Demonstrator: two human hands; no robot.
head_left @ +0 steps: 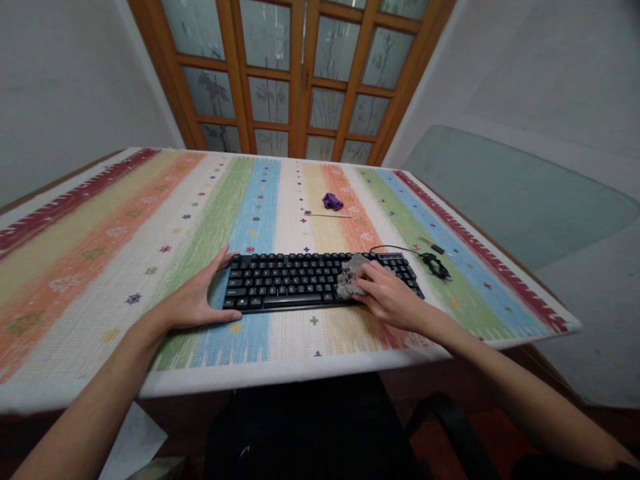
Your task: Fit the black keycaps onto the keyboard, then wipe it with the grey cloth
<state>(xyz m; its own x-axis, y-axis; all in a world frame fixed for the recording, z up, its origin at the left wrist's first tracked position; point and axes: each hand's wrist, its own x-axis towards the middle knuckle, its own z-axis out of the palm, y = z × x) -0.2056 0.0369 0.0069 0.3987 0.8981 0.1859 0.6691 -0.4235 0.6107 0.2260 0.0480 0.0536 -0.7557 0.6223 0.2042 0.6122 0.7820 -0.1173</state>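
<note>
A black keyboard (290, 280) lies on a table covered by a striped, many-coloured cloth (125, 253). My left hand (200, 300) rests open against the keyboard's left end, thumb at the far corner and fingers along the near edge. My right hand (387, 293) presses a grey rag (350, 273) onto the keys right of the middle, fingers closed on it. The keyboard's black cable (433, 263) lies coiled to the right.
Farther back on the cloth lie a small purple object (333, 201) and a thin rod (327, 215). A wooden glazed door (295, 80) stands behind the table. A black chair (310, 427) sits under the near edge.
</note>
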